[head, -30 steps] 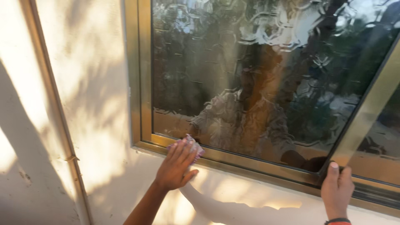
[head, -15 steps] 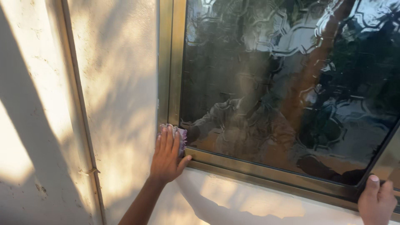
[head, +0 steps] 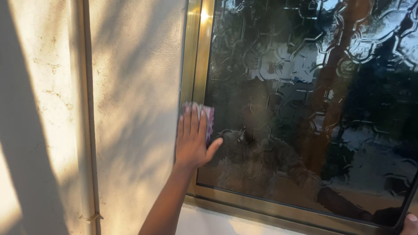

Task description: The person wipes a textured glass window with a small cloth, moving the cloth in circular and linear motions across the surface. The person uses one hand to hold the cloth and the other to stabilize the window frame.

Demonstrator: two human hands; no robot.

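**Desk:** What does the frame hold, and is anything carrying anything?

**Photographer:** A person's left hand (head: 191, 141) presses a small purple-and-white cloth (head: 208, 119) flat against the left upright of a brass-coloured window frame (head: 197, 56). No vessel or box of any kind shows; the only thing held is that cloth.

**Desk:** The setting?

**Photographer:** An outside wall (head: 135, 109) in pale, rough plaster, dappled with warm sunlight and leaf shadow. A thin pipe (head: 85, 113) runs down it well to the left of the window, fixed by a clip near the bottom. The pane (head: 313, 100) is dark patterned glass with a raised honeycomb figure, mirroring trees, sky and a blurred shape of the person. A pale sill (head: 209, 222) lies under the frame's lower rail.

**Desk:** Where does the cloth lie against the fingers?

**Photographer:** Under them. The left fingers (head: 188, 124) are stretched out straight and close together, pointing up, pinning the cloth to the frame; the thumb juts right onto the glass. The cloth peeks out above the fingertips and along their right side, overlapping the edge of the pane. It is a flat press, not a clenched grip.

**Desk:** The other hand?

**Photographer:** Only a sliver of the right hand (head: 409, 223) shows at the bottom right corner, by the dark edge of the sash. I cannot tell whether its fingers are released or grasping.
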